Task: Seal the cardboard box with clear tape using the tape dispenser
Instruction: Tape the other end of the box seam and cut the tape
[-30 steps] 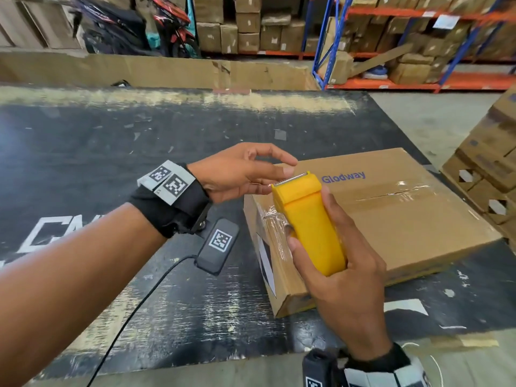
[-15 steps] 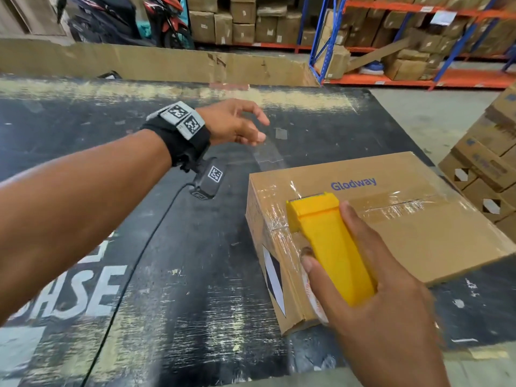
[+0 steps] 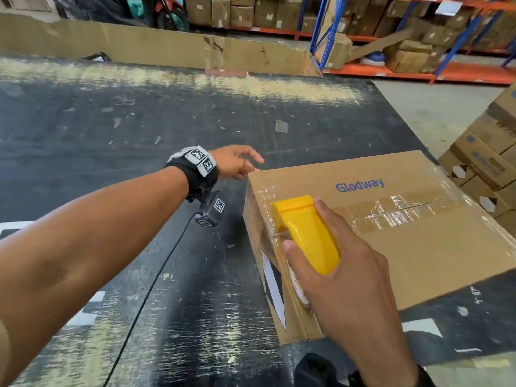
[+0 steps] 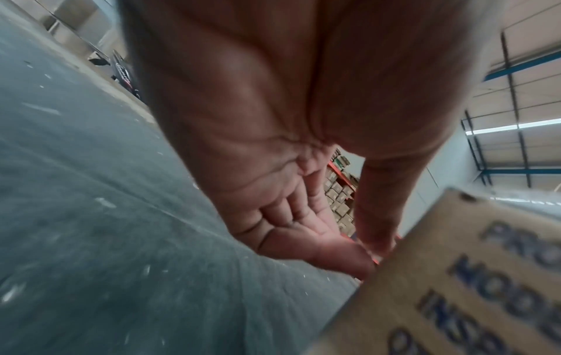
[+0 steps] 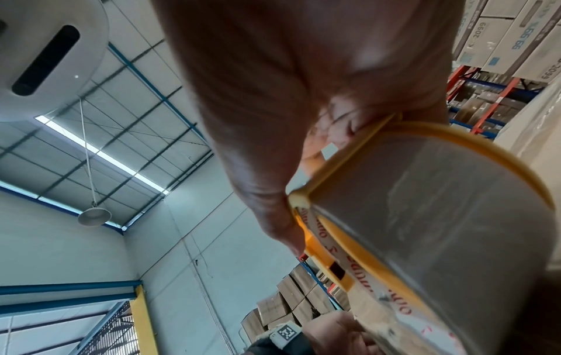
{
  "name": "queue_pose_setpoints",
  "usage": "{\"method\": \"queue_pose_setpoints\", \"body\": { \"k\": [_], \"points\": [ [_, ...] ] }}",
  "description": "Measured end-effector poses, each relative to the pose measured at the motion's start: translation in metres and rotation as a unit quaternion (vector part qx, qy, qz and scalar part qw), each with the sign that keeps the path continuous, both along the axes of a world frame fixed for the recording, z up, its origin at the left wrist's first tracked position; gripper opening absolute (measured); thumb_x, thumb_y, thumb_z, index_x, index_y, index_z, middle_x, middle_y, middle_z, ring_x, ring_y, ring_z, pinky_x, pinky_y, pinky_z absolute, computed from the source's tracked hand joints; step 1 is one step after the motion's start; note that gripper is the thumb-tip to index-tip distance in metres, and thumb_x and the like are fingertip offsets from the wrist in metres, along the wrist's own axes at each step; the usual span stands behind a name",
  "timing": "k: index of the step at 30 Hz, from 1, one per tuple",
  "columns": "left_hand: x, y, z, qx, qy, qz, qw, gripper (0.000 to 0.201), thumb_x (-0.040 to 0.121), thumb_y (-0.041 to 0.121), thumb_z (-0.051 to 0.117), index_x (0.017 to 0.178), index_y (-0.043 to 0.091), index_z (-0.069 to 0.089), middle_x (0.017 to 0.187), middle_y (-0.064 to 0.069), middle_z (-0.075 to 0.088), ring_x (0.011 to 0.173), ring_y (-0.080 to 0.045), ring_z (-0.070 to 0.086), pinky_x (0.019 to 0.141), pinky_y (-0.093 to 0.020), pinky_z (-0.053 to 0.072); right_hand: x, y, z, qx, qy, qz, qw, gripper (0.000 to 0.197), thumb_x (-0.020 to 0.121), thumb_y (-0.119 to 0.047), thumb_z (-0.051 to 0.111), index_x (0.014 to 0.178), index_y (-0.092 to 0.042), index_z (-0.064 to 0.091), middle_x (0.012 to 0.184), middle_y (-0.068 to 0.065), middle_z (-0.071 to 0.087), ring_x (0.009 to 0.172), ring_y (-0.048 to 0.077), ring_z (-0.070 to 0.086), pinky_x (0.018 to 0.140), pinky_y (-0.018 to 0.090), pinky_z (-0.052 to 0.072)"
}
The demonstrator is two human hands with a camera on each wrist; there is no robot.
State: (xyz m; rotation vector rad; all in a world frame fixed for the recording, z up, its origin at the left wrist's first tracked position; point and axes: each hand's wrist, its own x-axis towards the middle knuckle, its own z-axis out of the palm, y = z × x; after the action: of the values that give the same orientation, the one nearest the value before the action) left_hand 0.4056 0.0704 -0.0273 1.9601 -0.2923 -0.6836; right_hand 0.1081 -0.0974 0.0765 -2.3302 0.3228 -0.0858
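Right hand (image 3: 343, 277): fingers wrapped around yellow tape dispenser (image 3: 304, 233), at cardboard box (image 3: 418, 247) near edge
Left hand (image 3: 237, 164): loosely spread, empty, by far corner
Advice: brace box, press firmly

head view: from above, looking forward and down over the table (image 3: 139, 121). wrist views: close, looking along each palm, the right tilted upward. all share the box (image 3: 418, 247).

"Glodway" in blue on cardboard box (image 3: 405, 247) top, "99.99" on shelved cartons (image 5: 516, 36)
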Motion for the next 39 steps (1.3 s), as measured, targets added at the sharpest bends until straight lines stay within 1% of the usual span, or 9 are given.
{"method": "queue_pose_setpoints", "body": {
  "k": [3,7,10,17,22,30,34,37,39],
  "points": [
    [-0.011,0.005,-0.009,0.093,-0.097,-0.034,0.990,0.037,0.089,0.007,0.069,0.124,0.018,0.064,0.105,-0.005,0.071,0.077,-0.010,0.061,0.074,-0.027,0.050,-0.001,0.001,-0.001,-0.007,0.007,-0.009,1.000,0.075,0.083,-0.063,0.063,0.151,-0.053,0.035,0.137,-0.019,0.062,0.114,0.014,0.062,0.099,0.037,0.053],
    [-0.036,0.015,-0.003,-0.061,-0.201,0.039,0.977,0.030,0.097,0.007,0.060,0.126,0.009,0.067,0.125,-0.011,0.071,0.111,-0.017,0.069,0.096,-0.028,0.054,-0.003,-0.001,0.000,-0.006,0.011,-0.015,1.000,0.073,0.083,-0.062,0.064,0.151,-0.051,0.037,0.124,-0.012,0.069,0.102,0.018,0.066,0.091,0.038,0.056],
    [-0.063,0.012,0.002,-0.100,-0.238,-0.029,0.966,0.033,0.102,0.018,0.056,0.133,0.016,0.068,0.136,0.001,0.069,0.129,-0.011,0.062,0.111,-0.026,0.045,-0.004,-0.001,0.001,-0.005,0.012,-0.014,1.000,0.073,0.085,-0.060,0.064,0.152,-0.049,0.037,0.126,-0.012,0.068,0.103,0.016,0.064,0.092,0.037,0.055],
    [-0.071,0.010,0.000,-0.073,-0.163,-0.042,0.983,0.034,0.089,0.046,0.064,0.121,0.043,0.074,0.135,0.008,0.070,0.133,-0.010,0.059,0.120,-0.044,0.038,-0.013,-0.002,0.003,-0.010,-0.005,-0.005,1.000,0.071,0.087,-0.058,0.063,0.153,-0.044,0.038,0.121,-0.010,0.067,0.095,0.010,0.057,0.087,0.029,0.051],
    [-0.070,0.007,-0.002,-0.107,-0.137,-0.011,0.985,0.033,0.095,0.024,0.064,0.126,0.025,0.073,0.133,0.003,0.072,0.131,-0.013,0.061,0.121,-0.043,0.036,-0.097,-0.017,0.000,-0.027,0.013,-0.021,0.999,0.075,0.076,-0.072,0.061,0.145,-0.061,0.036,0.083,-0.018,0.062,0.075,0.005,0.059,0.063,0.012,0.045],
    [-0.069,0.003,-0.004,-0.126,-0.129,0.004,0.984,0.033,0.094,0.015,0.065,0.126,0.019,0.072,0.129,0.001,0.074,0.128,-0.017,0.064,0.114,-0.038,0.046,-0.193,-0.042,-0.029,-0.071,0.027,-0.050,0.996,0.077,0.071,-0.078,0.057,0.144,-0.055,0.047,0.073,-0.004,0.068,0.058,0.006,0.063,0.065,0.015,0.050],
    [-0.072,0.000,-0.003,-0.122,-0.131,0.009,0.984,0.034,0.094,0.014,0.064,0.128,0.018,0.070,0.133,-0.003,0.072,0.129,-0.017,0.064,0.113,-0.037,0.047,-0.186,-0.042,-0.052,-0.068,0.028,-0.053,0.996,0.073,0.074,-0.073,0.060,0.144,-0.060,0.042,0.071,-0.011,0.060,0.074,-0.001,0.054,0.067,0.006,0.043],
    [-0.076,0.000,-0.002,-0.116,-0.135,0.004,0.984,0.031,0.095,0.015,0.063,0.124,0.024,0.073,0.134,-0.008,0.070,0.129,-0.021,0.063,0.114,-0.038,0.047,-0.177,-0.055,-0.078,-0.022,0.131,-0.016,0.991,0.069,0.077,-0.072,0.057,0.144,-0.061,0.042,0.072,-0.009,0.063,0.073,-0.001,0.059,0.070,0.015,0.047],
    [-0.080,0.000,0.000,-0.099,-0.160,0.009,0.982,0.028,0.096,0.023,0.062,0.116,0.037,0.077,0.135,-0.006,0.070,0.130,-0.020,0.062,0.115,-0.040,0.045,-0.182,-0.062,-0.102,-0.023,0.213,0.024,0.976,0.075,0.074,-0.075,0.053,0.146,-0.053,0.046,0.094,-0.007,0.075,0.091,0.006,0.068,0.082,0.026,0.052]
  ]
}}
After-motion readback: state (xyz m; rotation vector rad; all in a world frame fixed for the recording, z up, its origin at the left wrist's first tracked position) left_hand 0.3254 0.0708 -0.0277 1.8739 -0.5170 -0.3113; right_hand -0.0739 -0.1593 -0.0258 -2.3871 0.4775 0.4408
